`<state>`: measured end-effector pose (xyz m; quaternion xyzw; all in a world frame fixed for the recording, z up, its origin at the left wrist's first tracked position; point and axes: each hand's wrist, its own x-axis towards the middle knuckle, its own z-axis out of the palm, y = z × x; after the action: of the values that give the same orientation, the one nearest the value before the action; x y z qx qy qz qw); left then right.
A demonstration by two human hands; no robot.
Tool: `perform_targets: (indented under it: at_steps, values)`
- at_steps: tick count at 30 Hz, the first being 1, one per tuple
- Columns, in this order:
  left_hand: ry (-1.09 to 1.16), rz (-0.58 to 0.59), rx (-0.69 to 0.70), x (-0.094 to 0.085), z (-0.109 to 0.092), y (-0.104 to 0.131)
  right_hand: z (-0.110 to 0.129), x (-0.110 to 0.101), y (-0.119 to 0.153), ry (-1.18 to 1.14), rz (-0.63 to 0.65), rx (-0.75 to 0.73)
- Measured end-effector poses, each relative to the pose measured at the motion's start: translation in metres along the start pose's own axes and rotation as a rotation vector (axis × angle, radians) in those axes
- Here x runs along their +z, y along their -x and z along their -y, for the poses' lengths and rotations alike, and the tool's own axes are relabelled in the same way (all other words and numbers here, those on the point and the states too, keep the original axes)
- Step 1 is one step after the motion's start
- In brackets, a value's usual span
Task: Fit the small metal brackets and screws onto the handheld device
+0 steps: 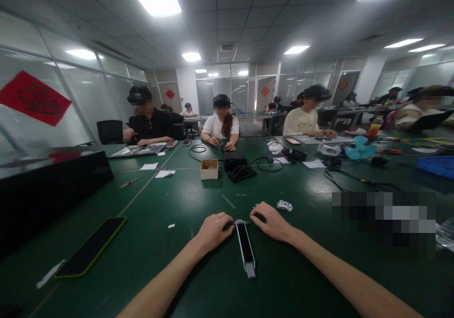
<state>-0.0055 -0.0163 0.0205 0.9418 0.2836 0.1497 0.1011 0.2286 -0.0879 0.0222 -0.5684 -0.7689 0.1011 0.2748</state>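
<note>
A long narrow device (245, 243) with a white frame, a black face and a grey tip at its near end lies on the green table between my hands. My left hand (213, 229), a ring on one finger, rests by its far left end with the fingers curled in. Whatever those fingertips hold is hidden. To the right of the device, my right hand (272, 221) is closed, thumb and fingers drawn together. A tiny shiny bit shows by its fingertips, too small to name. Just beyond this hand lies a small silvery metal bracket (284, 205).
A phone with a green edge (92, 247) lies at the left, near a dark panel (53, 190). Farther off are a screwdriver (131, 181), a small open box (209, 170), a black box (235, 161), cables and a blue fan (360, 148). Several people sit across the table.
</note>
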Motion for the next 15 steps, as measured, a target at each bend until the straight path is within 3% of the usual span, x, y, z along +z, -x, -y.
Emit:
perform_targets:
  at_steps: [5, 15]
  values:
    - [0.018, 0.007, -0.008, -0.001, 0.0, 0.0, -0.015, -0.004, -0.003, 0.028, -0.086, 0.076]
    - [0.004, 0.021, -0.024, -0.006, -0.006, 0.001, -0.026, -0.004, -0.004, 0.157, -0.065, 0.069]
